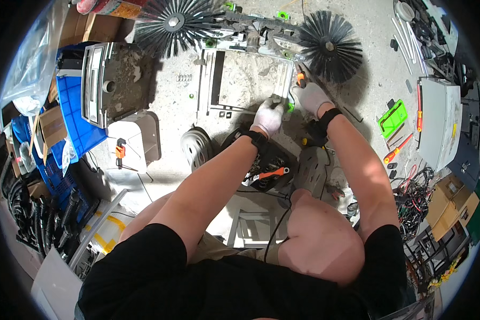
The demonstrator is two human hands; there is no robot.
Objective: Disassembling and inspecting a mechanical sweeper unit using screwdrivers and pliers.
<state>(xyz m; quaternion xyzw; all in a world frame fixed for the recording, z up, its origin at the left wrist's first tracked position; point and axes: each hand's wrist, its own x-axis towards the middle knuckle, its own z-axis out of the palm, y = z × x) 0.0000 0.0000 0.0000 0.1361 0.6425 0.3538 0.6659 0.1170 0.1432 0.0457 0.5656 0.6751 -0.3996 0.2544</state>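
Observation:
A flat metal frame lies on the floor in front of me, joined at its far side to a dirty crossbar. Two round black brushes flank that bar. My left hand, in a white glove, is closed with curled fingers at the frame's near right corner; what it pinches is hidden. My right hand, gloved too, is closed around an orange-and-black hand tool beside the frame's right rail. The tool points away from me; its tip is too small to make out. A green bracket sits between the hands.
Between my feet stands a dark bin of parts with an orange-handled wrench on top. At left are a dirty boxy unit and a blue crate. A green case, screwdrivers and tangled cables lie right.

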